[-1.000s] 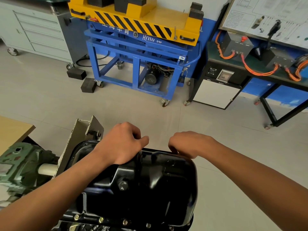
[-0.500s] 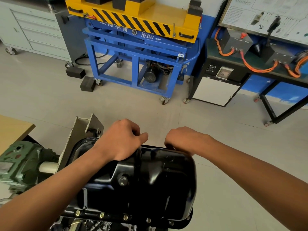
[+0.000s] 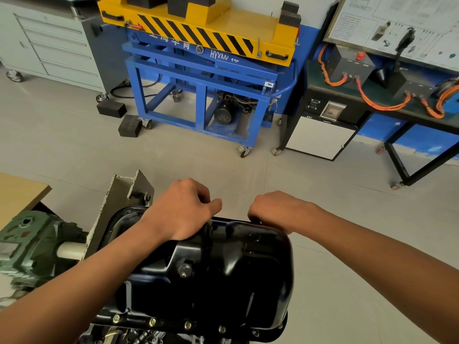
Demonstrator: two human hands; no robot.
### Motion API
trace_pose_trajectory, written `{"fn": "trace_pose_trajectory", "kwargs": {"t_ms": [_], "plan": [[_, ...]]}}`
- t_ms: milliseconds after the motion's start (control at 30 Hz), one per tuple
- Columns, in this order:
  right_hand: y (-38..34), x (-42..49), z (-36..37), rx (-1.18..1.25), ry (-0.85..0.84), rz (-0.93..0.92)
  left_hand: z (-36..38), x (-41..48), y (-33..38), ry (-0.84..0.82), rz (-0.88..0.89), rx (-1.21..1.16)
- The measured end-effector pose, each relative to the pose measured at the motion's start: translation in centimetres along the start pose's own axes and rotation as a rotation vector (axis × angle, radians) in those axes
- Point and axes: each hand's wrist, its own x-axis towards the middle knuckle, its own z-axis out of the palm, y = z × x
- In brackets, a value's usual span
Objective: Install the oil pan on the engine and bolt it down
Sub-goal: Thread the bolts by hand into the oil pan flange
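Glossy black contoured oil pan (image 3: 223, 281), brassy bolts (image 3: 152, 322), curled hands (image 3: 182, 209) (image 3: 275, 211)

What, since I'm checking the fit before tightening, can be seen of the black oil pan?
The oil pan is glossy black pressed metal, with a drain plug on its near side. It sits on the engine, gold-coloured bolts along its near flange. The left hand and right hand curl over its far edge, fingertips hidden.
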Motion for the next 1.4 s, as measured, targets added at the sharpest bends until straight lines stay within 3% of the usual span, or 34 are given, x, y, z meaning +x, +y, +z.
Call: {"fn": "trace_pose_trajectory", "kwargs": {"t_ms": [1400], "plan": [[0.2,-1.2,0.0,0.06,0.017,-0.002,-0.2,-0.4,0.2,0.006,0.018,-0.018]]}}
